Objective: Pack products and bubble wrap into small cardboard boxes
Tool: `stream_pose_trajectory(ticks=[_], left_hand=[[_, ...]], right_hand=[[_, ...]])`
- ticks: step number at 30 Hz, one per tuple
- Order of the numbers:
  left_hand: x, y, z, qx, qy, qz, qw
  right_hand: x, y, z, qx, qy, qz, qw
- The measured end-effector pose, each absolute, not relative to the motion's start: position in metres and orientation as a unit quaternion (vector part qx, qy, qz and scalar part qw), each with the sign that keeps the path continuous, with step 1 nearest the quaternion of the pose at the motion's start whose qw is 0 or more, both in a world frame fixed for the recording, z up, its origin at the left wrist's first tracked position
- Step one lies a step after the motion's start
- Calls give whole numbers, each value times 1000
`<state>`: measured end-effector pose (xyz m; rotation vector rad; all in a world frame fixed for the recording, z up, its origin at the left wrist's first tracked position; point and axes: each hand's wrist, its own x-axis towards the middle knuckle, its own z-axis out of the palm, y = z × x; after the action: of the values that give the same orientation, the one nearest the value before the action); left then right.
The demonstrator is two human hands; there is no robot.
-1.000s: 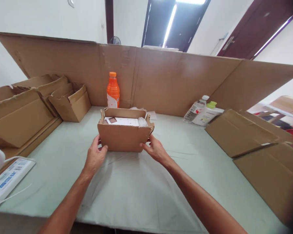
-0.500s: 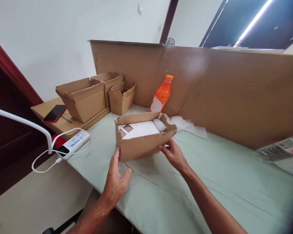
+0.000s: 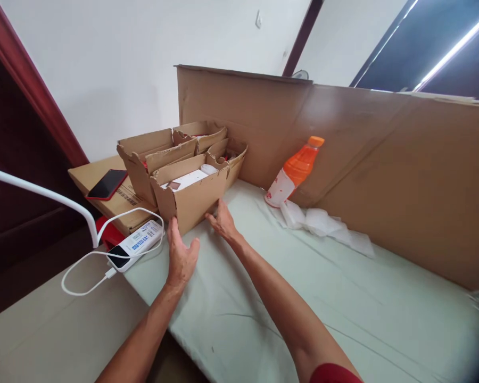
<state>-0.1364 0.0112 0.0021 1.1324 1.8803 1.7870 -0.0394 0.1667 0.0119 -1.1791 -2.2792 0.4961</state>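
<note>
An open-topped cardboard box [image 3: 201, 197] stands against the other boxes, with a white piece [image 3: 189, 179] that has square cut-outs and a rolled white item [image 3: 208, 169] inside. My left hand [image 3: 181, 258] presses its fingers on the box's near left lower corner, the thumb held away from it. At the lower right edge, my right hand [image 3: 222, 219] grips the same box, its fingertips partly hidden under the edge. Just behind are a larger cardboard box [image 3: 141, 175] and a smaller one [image 3: 237, 166] with reddish contents.
A power bank [image 3: 138, 246] with a white cable lies by the table's left edge. Behind it, a phone [image 3: 107, 184] rests on a flat carton [image 3: 83, 173]. An orange bottle [image 3: 297, 169] leans by the cardboard wall [image 3: 383, 175], with white foam sheets [image 3: 323, 223] beside it.
Both hands have carried the box leftward from the middle of the table to the group of boxes. The camera view has turned left.
</note>
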Motion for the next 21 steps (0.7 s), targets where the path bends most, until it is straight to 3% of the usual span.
stream_pose_trajectory(ticks=[9, 16, 21], left_hand=[[-126, -3, -24, 401, 688, 574, 191], [-86, -55, -22, 576, 640, 472, 187], [-12, -83, -17, 721, 543, 413, 119]], right_hand=[[-24, 89, 4, -413, -894, 117, 127], [46, -9, -13, -321, -936, 74, 120], [92, -36, -22, -424, -896, 83, 106]])
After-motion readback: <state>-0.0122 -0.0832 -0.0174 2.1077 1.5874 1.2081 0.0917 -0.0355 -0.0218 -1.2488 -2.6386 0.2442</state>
